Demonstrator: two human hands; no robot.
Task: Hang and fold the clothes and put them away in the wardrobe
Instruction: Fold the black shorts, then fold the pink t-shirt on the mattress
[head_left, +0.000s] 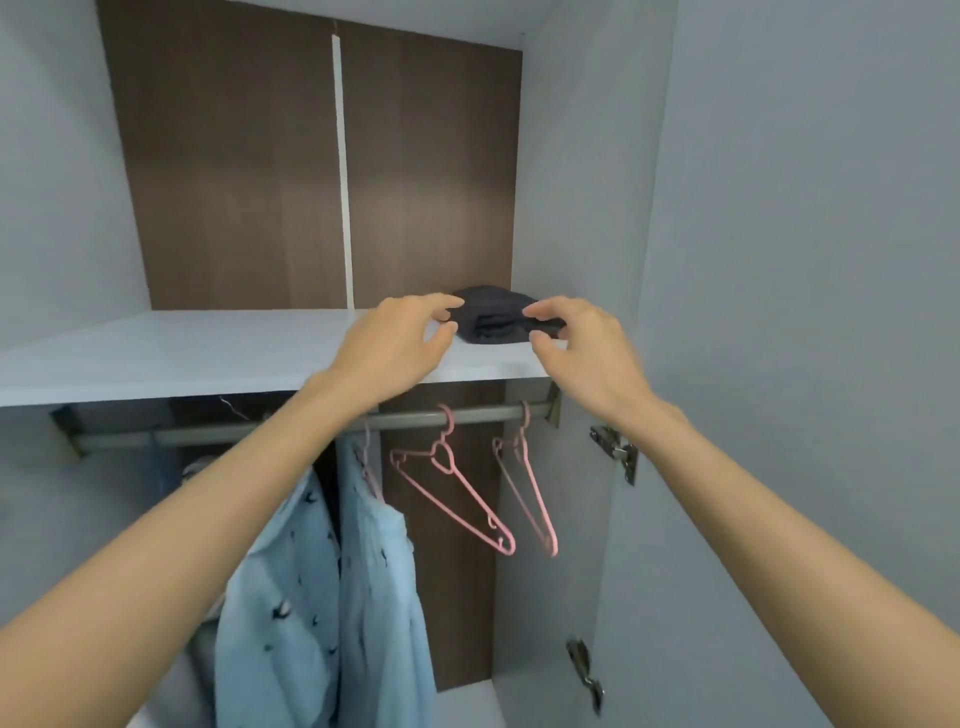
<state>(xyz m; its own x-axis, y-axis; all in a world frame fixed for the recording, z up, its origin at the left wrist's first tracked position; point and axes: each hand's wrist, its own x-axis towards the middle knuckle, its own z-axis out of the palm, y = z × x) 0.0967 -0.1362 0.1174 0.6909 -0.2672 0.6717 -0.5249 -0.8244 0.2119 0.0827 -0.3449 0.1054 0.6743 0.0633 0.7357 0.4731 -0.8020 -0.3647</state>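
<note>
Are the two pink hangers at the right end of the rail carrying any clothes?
No, the pink hanger and its neighbour both hang bare on the rail; only the light blue shirts further left are hung.

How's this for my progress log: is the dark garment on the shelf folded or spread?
Folded: the dark garment shows stacked layers, compact on the shelf.

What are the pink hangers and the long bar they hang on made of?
Pink hangers: probably plastic. They have thin moulded arms with little notches and are an even matte pink all over.
Bar: looks like metal, maybe painted or brushed. It is a smooth grey tube with a dull shine.
</note>
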